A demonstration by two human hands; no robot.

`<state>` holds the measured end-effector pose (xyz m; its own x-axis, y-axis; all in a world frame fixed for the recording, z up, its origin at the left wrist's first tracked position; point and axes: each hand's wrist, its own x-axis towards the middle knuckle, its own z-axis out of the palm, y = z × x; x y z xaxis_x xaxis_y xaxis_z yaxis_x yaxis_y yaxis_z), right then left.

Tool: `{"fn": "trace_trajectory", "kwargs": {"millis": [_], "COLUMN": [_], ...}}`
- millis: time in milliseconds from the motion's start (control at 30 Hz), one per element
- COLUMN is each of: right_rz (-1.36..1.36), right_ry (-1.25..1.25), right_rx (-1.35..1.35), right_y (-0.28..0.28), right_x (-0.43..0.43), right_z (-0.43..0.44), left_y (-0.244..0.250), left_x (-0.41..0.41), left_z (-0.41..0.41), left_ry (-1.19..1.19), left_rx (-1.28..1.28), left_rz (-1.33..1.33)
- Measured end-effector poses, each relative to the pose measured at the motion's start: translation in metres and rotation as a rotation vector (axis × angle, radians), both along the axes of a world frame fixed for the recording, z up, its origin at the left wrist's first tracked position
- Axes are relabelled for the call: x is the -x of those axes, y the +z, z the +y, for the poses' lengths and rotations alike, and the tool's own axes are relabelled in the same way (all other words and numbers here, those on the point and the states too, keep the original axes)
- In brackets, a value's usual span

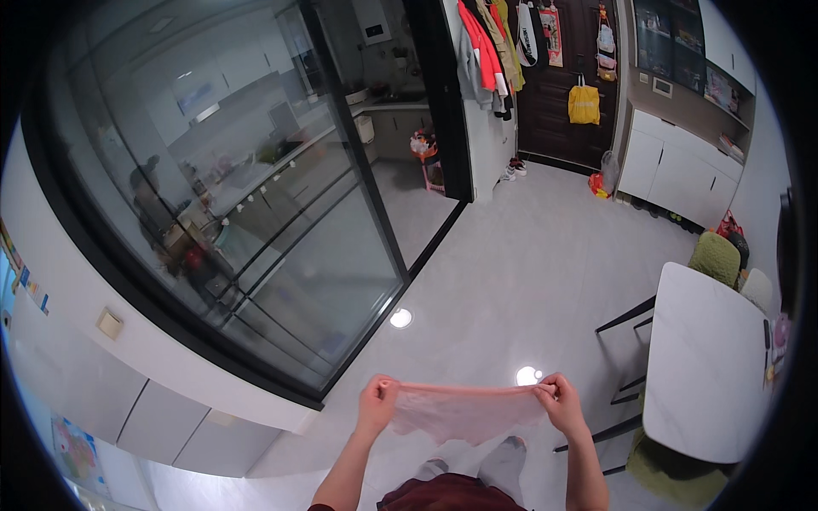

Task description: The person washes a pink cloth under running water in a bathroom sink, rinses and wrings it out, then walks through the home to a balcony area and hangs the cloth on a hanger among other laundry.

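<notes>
A sheer pink piece of thin material (pixel 470 412) is stretched between my two hands above the floor, its upper edge pulled nearly straight and its lower edge hanging loose. My left hand (pixel 378 401) pinches the left end of that edge, with the fingers closed on it. At the right end, my right hand (pixel 561 399) grips the same edge between thumb and fingers. Whether the material is plastic film or fabric I cannot tell. Below it are my feet in grey socks (pixel 503 463).
At the right stand a white table (pixel 703 370) and green chairs (pixel 716 257). A black-framed glass sliding door (pixel 307 255) borders the kitchen at left. Beyond are hanging coats (pixel 489 57), a dark door (pixel 553 121), shoes (pixel 513 168) and a white cabinet (pixel 677 169). Grey cabinets (pixel 172 415) stand lower left.
</notes>
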<state>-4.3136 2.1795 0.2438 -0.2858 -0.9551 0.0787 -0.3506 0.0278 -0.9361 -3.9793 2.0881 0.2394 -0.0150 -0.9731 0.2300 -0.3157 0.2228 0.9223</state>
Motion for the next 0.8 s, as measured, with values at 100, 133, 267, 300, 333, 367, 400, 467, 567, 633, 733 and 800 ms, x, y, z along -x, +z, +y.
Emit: {"fn": "trace_trajectory", "kwargs": {"millis": [100,133,267,300,333,367,400,467,567,633,733,800], "right_rz": [-0.05,-0.034,0.039,0.054,0.07,0.086,0.116,0.176,0.184,0.185,0.185,0.197], "right_ry": [0.111,0.153,0.296,0.297,0.299,0.302,0.311,0.331,0.307,0.262,0.246,0.255], "right_rx": [0.086,0.136,0.177,0.167,0.157,0.147,0.134,0.108,0.137,0.172,0.169,0.159], "right_y": [0.016,0.021,0.042,0.047,0.052,0.056,0.058,0.063,0.065,0.06,0.057,0.057], "right_x": [0.07,0.092,0.163,0.181,0.196,0.21,0.22,0.235,0.254,0.273,0.284,0.288], "right_z": [-0.021,-0.028,-0.059,-0.065,-0.071,-0.077,-0.084,-0.1,-0.124,-0.14,-0.174,-0.198], "left_y": [0.006,0.014,0.017,0.02,0.023,0.027,0.028,0.028,0.026,0.026,0.015,0.013], "left_x": [0.047,0.071,0.137,0.153,0.167,0.181,0.192,0.212,0.239,0.26,0.271,0.275], "left_z": [-0.017,-0.021,-0.037,-0.044,-0.051,-0.058,-0.063,-0.074,-0.096,-0.115,-0.144,-0.162], "left_ry": [0.052,0.043,0.066,0.063,0.06,0.051,0.048,0.054,0.07,0.067,0.075,0.089], "left_rx": [-0.022,0.008,-0.049,-0.057,-0.065,-0.082,-0.099,-0.11,-0.103,-0.133,-0.097,-0.138], "left_rz": [0.044,0.054,0.054,0.07,0.087,0.13,0.18,0.247,0.294,0.308,0.209,0.246]}}
